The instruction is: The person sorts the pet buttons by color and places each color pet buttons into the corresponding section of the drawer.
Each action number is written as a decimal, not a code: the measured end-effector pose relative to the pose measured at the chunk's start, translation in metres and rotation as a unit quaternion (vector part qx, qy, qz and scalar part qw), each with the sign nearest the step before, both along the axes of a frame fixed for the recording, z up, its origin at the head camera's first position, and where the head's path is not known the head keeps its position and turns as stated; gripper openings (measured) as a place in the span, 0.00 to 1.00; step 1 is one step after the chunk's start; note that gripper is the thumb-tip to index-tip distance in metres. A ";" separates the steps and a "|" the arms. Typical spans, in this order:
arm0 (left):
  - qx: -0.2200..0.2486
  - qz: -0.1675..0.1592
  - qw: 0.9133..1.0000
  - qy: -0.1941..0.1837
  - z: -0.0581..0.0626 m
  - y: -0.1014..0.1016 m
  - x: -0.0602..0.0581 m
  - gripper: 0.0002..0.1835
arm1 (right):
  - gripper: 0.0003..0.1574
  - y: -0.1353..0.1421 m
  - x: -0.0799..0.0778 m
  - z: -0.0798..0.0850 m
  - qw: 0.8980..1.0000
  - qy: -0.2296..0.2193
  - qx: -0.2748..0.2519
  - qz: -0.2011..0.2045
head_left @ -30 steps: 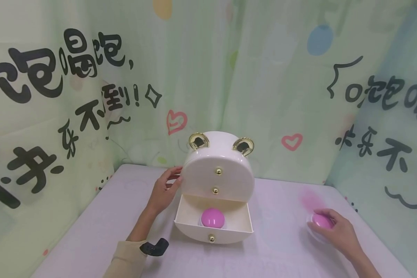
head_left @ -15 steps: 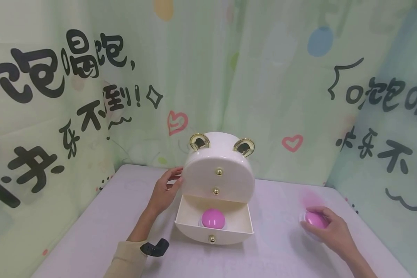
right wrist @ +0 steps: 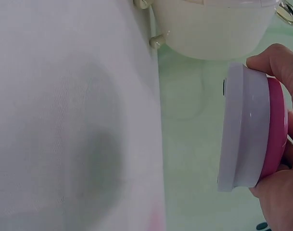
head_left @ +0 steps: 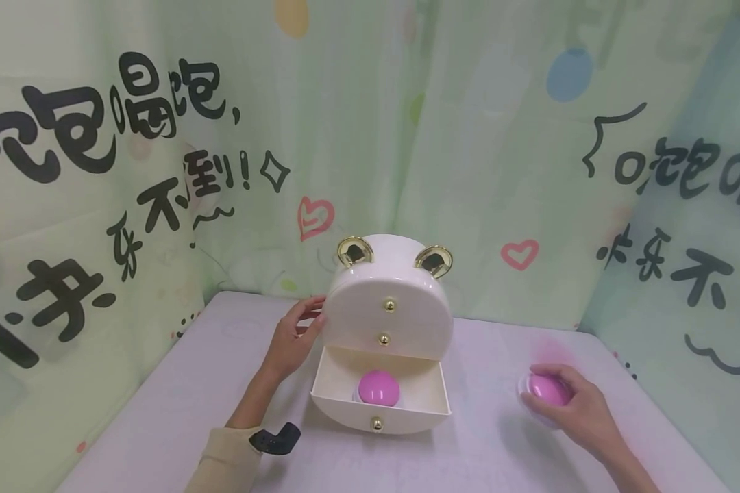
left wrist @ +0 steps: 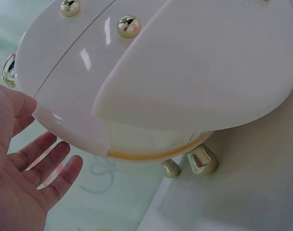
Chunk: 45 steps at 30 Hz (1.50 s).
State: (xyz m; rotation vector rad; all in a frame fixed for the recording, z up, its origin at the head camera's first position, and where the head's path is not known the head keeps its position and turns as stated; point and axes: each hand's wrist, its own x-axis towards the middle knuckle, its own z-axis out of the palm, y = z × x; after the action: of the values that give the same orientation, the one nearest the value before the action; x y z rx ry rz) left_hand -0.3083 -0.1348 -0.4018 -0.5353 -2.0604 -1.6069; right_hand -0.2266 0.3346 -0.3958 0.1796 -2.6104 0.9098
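A white rounded storage box (head_left: 358, 308) with gold knobs and gold-rimmed eyes stands in the middle of the table. Its lowest drawer (head_left: 407, 415) is pulled out, and a pink-domed push button (head_left: 379, 388) sits inside it. My left hand (head_left: 290, 342) rests against the box's left side; in the left wrist view the thumb touches the white shell and the fingers are loosely spread. To the right of the box, my right hand (head_left: 586, 414) grips a second pink-domed push button (right wrist: 252, 125) by its white base, above the table, its shadow below.
A pale lilac cloth covers the table (head_left: 481, 452). Green curtains (head_left: 469, 171) with black lettering and red hearts close in the back and sides. Short gold feet (left wrist: 203, 160) show under the box. A black strap (head_left: 274, 438) is on the left wrist.
My right hand has carried the held push button a little to the left, toward the box. The left hand, the box and the drawer with its push button have stayed put.
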 end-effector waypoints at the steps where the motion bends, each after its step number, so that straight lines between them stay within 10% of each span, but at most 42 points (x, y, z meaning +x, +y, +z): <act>1: 0.000 0.000 1.000 -0.001 0.000 0.000 0.000 0.19 | 0.33 -0.001 0.000 0.000 1.000 -0.002 0.000 0.001; 28: 0.000 0.000 1.000 -0.003 0.002 0.000 0.002 0.19 | 0.32 -0.047 0.003 0.009 0.988 0.108 -0.047 0.095; 45: -0.006 0.001 1.000 -0.005 0.001 -0.001 0.001 0.19 | 0.32 -0.075 -0.003 0.013 0.984 0.102 -0.059 0.133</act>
State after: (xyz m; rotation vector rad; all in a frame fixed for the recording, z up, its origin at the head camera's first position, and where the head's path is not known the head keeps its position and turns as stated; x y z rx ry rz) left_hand -0.3073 -0.1356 -0.4009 -0.5288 -2.0787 -1.6000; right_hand -0.2292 0.2593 -0.3827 0.5688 -2.3722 1.0690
